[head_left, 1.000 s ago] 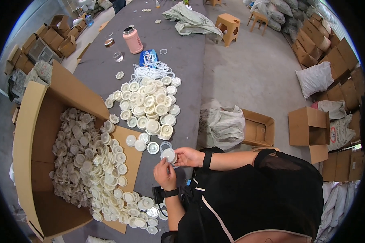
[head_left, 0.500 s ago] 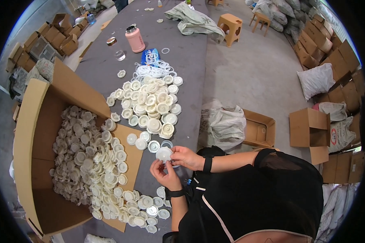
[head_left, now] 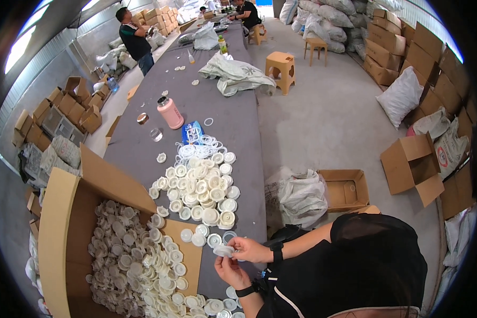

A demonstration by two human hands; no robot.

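Over the grey table edge I hold a round white plastic cap (head_left: 223, 251) between both hands. My right hand (head_left: 250, 250) pinches its right side, fingers closed. From below, my left hand (head_left: 231, 271) grips the same cap with its fingertips. A clear ring-shaped piece (head_left: 229, 236) lies just beyond the hands, beside a white cap (head_left: 214, 240) with an open centre. Farther off is a heap of white caps (head_left: 201, 185), with a tangle of thin white rings (head_left: 200, 150) behind it.
At left, a tipped cardboard box (head_left: 58, 233) spills many caps onto its flap. A pink bottle (head_left: 170, 113), a blue packet (head_left: 192, 132) and a pale sack (head_left: 236, 74) lie farther along the table. A person (head_left: 135, 42) stands at far left; another person (head_left: 247, 15) sits at the far end.
The view has tilted up, so the table sits lower and people at the back show. The cap in my hands has turned from face-up to more edge-on.
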